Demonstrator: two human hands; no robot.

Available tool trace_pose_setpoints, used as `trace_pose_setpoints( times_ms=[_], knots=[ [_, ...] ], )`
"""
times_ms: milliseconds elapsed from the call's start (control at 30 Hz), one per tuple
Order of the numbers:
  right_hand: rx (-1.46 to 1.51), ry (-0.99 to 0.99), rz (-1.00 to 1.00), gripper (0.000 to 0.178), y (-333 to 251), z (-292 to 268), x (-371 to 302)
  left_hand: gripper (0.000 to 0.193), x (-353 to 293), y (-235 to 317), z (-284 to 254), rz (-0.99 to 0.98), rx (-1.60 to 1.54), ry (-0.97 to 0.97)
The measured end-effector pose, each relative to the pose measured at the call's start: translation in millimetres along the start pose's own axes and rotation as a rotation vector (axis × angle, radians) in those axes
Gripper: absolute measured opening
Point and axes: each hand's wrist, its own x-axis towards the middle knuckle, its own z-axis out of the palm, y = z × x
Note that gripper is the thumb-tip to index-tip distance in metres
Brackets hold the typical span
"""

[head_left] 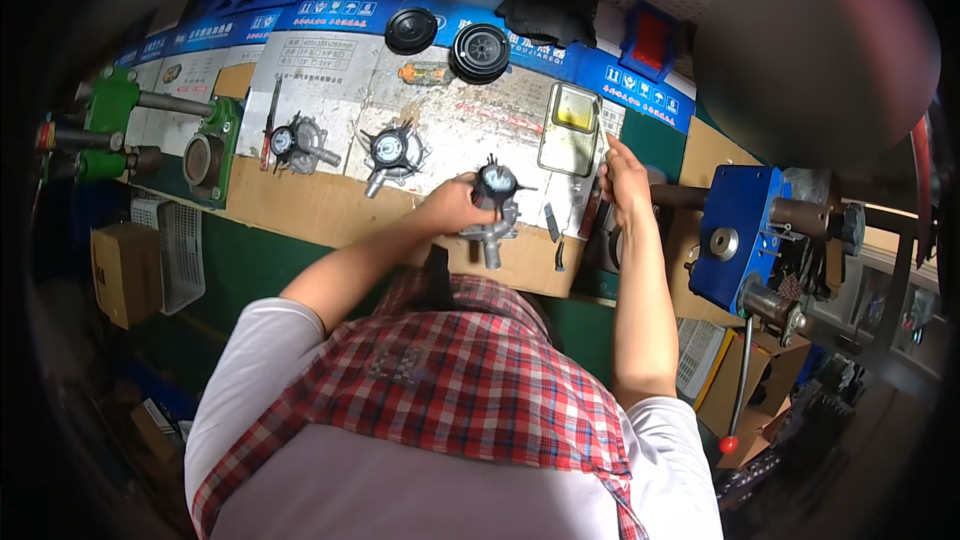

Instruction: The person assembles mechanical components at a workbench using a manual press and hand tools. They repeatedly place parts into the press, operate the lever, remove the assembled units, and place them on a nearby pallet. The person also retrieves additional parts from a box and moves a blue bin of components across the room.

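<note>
My left hand is closed around the side of a grey metal housing with a round black ring on top and a pipe stub pointing toward me. Two similar housings sit to the left, one housing in the middle and another housing farther over. My right hand pinches a thin pale stick; its far end is at the right rim of a shallow clear tray. Yellow liquid lies in the tray's far part.
Two black round parts, a disc and a wheel-like cap, lie at the back beside a black glove. A blue press with a red-knobbed lever stands right; a green clamp device stands left. Small dark blades lie near the front edge.
</note>
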Motion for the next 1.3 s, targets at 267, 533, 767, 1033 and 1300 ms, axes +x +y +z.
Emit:
trace_pose_setpoints(
  times_ms=[267, 533, 767, 1033, 1300],
  knots=[
    [-0.938, 0.053, -0.923, 0.037, -58, 22, -139, 0.033, -39, 109, -61, -0.103, -0.071, -0.204],
    [-1.171, 0.146, -0.899, 0.042, -64, 34, -130, 0.030, -35, 103, -69, -0.096, -0.084, -0.254],
    [-0.547, -0.227, -0.290, 0.027, -45, 40, -97, 0.033, -29, 108, -75, -0.152, 0.047, -0.230],
    [-0.750, -0.023, -0.671, 0.025, -45, 52, -96, 0.035, -5, 86, -75, -0.232, -0.047, -0.275],
    [-0.738, 0.178, -0.643, 0.026, -3, 56, -52, 0.035, 11, 80, -81, -0.189, -0.064, -0.349]
  ],
)
